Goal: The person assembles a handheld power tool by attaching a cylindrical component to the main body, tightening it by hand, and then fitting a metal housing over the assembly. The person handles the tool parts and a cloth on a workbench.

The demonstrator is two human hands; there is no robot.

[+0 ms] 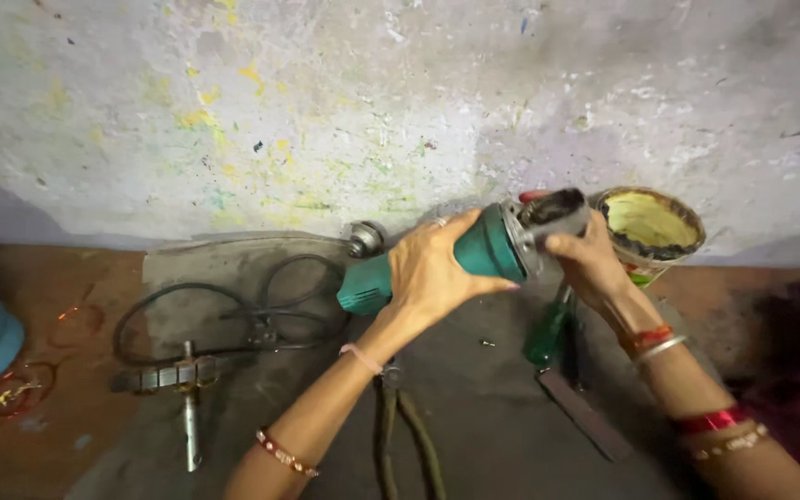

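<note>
Grinder axis slants lower-left to upper-right; left hand wraps mid-body, right hand grips metal head end.

grinder body: green plastic, smooth, slight sheen | its head: grey metal, dull, grimy | screwdriver handle: glossy translucent green plastic | far wall: rough, chalky, paint-flecked | mat: matt grey, cloth-like | cable: matt black rubber

A single head-worn camera looks down and forward from close above the person's fingers, facing a paint-flecked wall just beyond them, with the floor spreading beneath and nearer than them.
</note>
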